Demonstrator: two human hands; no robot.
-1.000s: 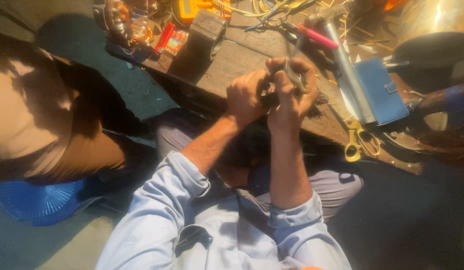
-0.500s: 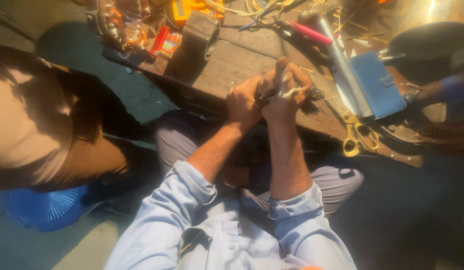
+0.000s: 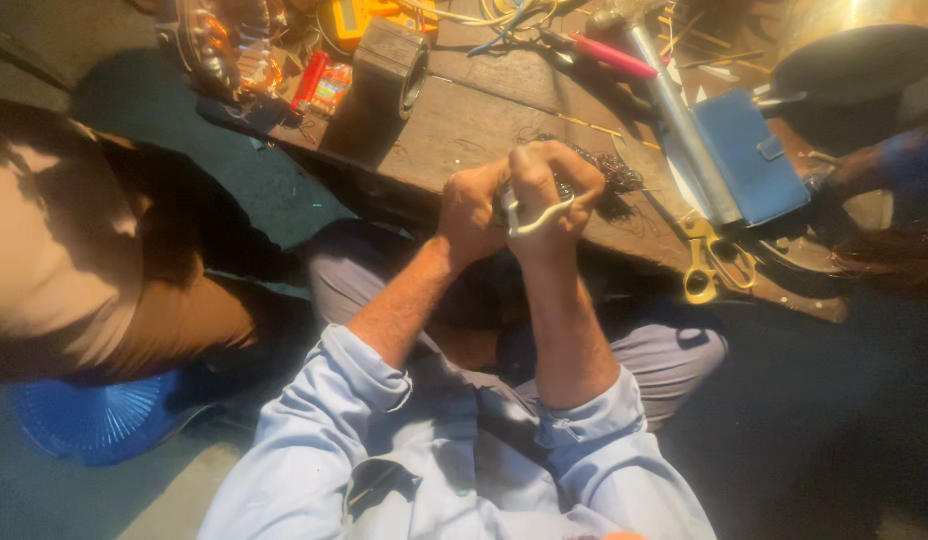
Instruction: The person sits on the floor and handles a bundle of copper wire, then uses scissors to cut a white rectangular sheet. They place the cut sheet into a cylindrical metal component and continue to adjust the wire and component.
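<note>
Both hands meet above the near edge of a worn wooden workboard (image 3: 464, 120). The left hand (image 3: 474, 212) is curled tight, fingers closed around a small dark part that is mostly hidden. The right hand (image 3: 549, 195) is also closed, pinching a thin white curved strip (image 3: 539, 222) that loops out beneath its fingers; the 2 hands touch. Just beyond the right hand lies a tangle of dark fine wire (image 3: 609, 175). Farther right sit a blue flat wallet-like case (image 3: 749, 160) and a grey metal tube (image 3: 679, 120), with yellow-handled scissors (image 3: 709, 262) nearer the person. Beyond the left hand stands a dark round metal ring (image 3: 389, 75).
</note>
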